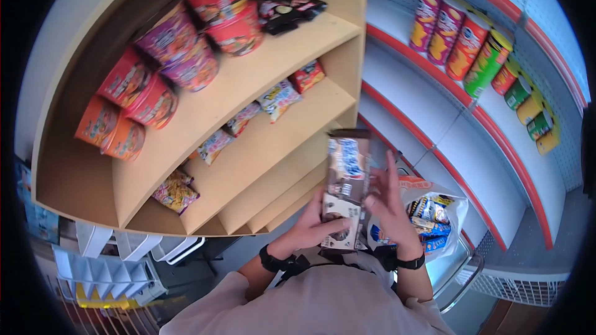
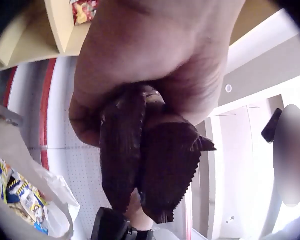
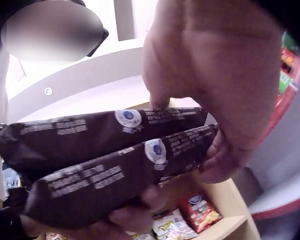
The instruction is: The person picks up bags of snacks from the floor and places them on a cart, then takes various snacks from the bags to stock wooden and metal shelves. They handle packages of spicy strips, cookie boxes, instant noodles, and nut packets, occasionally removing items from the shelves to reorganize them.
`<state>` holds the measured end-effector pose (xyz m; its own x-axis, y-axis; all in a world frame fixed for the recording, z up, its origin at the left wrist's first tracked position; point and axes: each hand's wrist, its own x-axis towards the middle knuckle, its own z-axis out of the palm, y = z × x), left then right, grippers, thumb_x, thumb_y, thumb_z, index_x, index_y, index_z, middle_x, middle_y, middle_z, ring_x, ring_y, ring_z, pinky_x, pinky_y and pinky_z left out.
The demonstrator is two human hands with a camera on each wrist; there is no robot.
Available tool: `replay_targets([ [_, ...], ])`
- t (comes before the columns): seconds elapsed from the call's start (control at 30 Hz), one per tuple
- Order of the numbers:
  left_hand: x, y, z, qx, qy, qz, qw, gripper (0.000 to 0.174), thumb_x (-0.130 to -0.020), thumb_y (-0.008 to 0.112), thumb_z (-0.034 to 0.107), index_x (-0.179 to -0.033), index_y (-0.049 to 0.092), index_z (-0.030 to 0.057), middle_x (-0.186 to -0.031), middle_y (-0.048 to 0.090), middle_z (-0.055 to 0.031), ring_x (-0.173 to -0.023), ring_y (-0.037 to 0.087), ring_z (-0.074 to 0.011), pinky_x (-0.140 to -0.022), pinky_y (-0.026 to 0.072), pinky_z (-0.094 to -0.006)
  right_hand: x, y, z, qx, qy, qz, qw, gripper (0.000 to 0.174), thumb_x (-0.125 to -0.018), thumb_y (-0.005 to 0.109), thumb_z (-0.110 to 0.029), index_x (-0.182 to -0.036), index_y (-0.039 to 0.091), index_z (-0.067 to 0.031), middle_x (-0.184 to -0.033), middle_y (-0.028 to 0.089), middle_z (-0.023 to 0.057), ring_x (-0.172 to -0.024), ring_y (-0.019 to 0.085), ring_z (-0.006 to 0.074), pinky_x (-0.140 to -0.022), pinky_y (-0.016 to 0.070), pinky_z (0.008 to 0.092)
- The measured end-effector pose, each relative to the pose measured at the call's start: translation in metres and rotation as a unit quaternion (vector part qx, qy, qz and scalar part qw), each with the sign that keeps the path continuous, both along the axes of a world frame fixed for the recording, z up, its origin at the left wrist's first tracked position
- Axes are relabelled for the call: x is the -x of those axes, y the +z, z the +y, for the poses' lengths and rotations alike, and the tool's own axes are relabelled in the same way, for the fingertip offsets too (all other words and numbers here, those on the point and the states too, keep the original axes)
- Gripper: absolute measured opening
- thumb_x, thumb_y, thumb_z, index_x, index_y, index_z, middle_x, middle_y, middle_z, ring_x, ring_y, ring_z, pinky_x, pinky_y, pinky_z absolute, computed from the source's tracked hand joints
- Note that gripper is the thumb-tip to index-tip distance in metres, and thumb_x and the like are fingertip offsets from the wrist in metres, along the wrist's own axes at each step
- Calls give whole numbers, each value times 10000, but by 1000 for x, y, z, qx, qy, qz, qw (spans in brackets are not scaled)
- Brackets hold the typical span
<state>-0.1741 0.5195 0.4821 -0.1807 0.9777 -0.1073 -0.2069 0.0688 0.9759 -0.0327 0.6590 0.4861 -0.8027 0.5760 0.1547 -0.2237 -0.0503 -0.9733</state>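
Note:
In front of my body are two dark brown snack packs [image 1: 347,167], side by side; the front one has blue lettering and a cream lower part with a dark round picture. My left hand [image 1: 310,226] grips them at the lower end, thumb across the front. Its fingers also show beneath the packs [image 3: 105,185] in the right wrist view. My right hand [image 1: 394,211] is at their right side, fingers pointing up and thumb near the edge. In the left wrist view, crimped ends of the packs [image 2: 165,170] hang below the left hand [image 2: 155,45].
A white plastic bag [image 1: 456,211] of blue and yellow snack packets stands at right. Wooden shelves [image 1: 242,99] at left hold cup noodles [image 1: 177,43] and small snack bags [image 1: 277,99]. Red-edged white shelves [image 1: 422,124] at right carry chip cans [image 1: 469,46].

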Motion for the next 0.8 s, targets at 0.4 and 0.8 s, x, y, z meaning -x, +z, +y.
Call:
replay_targets([
  [0.4, 75, 28, -134, -176, 295, 78, 936, 407, -922, 513, 71, -1298, 393, -28, -1196, 543, -82, -1064, 539, -148, -910, 448, -316, 126, 48, -110, -97, 141, 38, 985, 567, -762, 737, -56, -1271, 505, 37, -1133, 613, 126, -1035, 596, 160, -892, 469, 291],
  [0.8, 133, 59, -234, -249, 533, -17, 809, 328, -1004, 441, 202, -1261, 460, 0, -1192, 547, -74, -1063, 533, -143, -936, 417, -309, 200, 99, -195, -246, 235, 31, 940, 570, -738, 730, -79, -1256, 526, 46, -1057, 627, 142, -918, 630, 196, -828, 476, 293],
])
